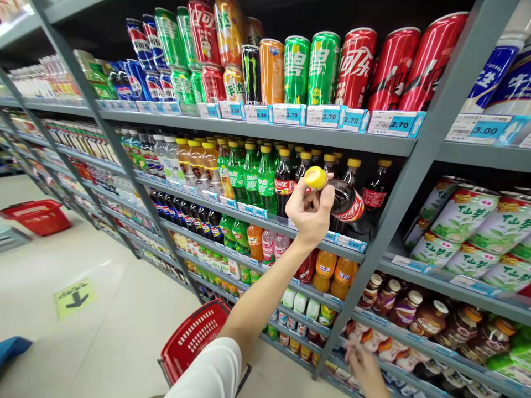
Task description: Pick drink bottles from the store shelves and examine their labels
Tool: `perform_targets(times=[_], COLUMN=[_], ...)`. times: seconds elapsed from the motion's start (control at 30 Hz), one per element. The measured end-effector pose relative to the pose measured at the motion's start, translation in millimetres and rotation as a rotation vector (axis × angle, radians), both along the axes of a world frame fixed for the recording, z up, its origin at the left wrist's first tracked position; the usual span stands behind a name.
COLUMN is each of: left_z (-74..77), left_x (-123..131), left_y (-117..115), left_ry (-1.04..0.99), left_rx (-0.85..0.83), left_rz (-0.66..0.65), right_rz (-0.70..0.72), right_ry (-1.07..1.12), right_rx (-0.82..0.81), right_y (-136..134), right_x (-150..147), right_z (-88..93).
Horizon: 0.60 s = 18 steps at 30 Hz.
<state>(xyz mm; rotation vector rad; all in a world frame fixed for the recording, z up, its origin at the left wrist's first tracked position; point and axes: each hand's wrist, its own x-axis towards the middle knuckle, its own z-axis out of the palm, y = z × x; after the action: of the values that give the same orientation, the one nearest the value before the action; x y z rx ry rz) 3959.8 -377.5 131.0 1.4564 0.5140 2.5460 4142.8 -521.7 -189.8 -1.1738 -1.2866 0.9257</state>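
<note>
My left hand (309, 213) is closed around the neck of a cola bottle (344, 194), just below its yellow cap (316, 178). The bottle is tilted, its cap toward me and its red-labelled body pointing back to the shelf. Behind it, more cola bottles (376, 185) stand upright in a row. Low on the right, my right hand (360, 356) hangs in front of the lower shelves. It is somewhat blurred, with fingers loosely stretched and nothing visible in them.
Price tags line the shelf edge (257, 128) below the soda cans (326, 67). A grey upright post (415, 166) stands right of the cola. Herbal drink cans (464, 213) fill the shelf beyond. A red shopping basket (194, 331) is below my left arm, another red basket (37, 215) farther left.
</note>
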Motion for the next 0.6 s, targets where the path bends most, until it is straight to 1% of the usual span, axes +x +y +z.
perform_targets(times=[0.03, 0.07, 0.1, 0.13, 0.17, 0.2, 0.23, 0.27, 0.3, 0.33, 0.37, 0.4, 0.47, 0.5, 0.57, 0.6], left_z=[-1.5, -2.5, -3.3, -4.3, -5.9, -8.2, -11.4, -15.7, -21.2, -27.9, -35.8, -44.8, -65.0, -75.4, -94.9, -103.3], left_x=[-2, -4, -7, -11, -16, -24, -33, -45, -59, -74, -90, -107, -140, -156, -188, -204], left_y=[1, 2, 3, 3, 0, -3, -8, -15, -21, -28, -35, -41, -52, -58, -69, -74], left_ry=[-0.015, -0.022, -0.017, -0.012, -0.012, -0.017, -0.021, -0.022, -0.016, -0.005, 0.015, 0.034, 0.061, 0.076, 0.134, 0.178], left_rx=[-0.016, -0.039, -0.068, -0.096, -0.118, -0.132, -0.140, -0.148, -0.164, -0.193, -0.240, -0.301, -0.432, -0.491, -0.580, -0.609], left_rz=[-0.021, -0.053, -0.095, -0.139, -0.182, -0.223, -0.264, -0.309, -0.359, -0.417, -0.480, -0.544, -0.662, -0.711, -0.771, -0.775], right_rz=[-0.013, -0.034, -0.052, -0.110, -0.159, -0.185, -0.174, -0.118, -0.038, 0.055, 0.147, 0.220, 0.315, 0.330, 0.313, 0.283], right_ry=[-0.033, -0.068, -0.099, -0.100, -0.049, 0.067, 0.211, 0.352, 0.476, 0.565, 0.614, 0.631, 0.609, 0.593, 0.559, 0.545], right_rx=[-0.019, -0.024, -0.019, 0.016, 0.083, 0.165, 0.221, 0.236, 0.220, 0.171, 0.100, 0.024, -0.110, -0.152, -0.189, -0.184], right_y=[10, 20, 30, 38, 43, 46, 46, 43, 38, 33, 26, 18, 1, -7, -22, -28], right_x=[-3, -7, -12, -18, -27, -37, -48, -61, -76, -91, -107, -124, -157, -173, -205, -219], right_z=[10.1, 25.2, 44.5, 66.3, 89.1, 110.6, 129.2, 143.2, 151.7, 154.2, 150.8, 142.2, 113.6, 96.4, 63.5, 49.8])
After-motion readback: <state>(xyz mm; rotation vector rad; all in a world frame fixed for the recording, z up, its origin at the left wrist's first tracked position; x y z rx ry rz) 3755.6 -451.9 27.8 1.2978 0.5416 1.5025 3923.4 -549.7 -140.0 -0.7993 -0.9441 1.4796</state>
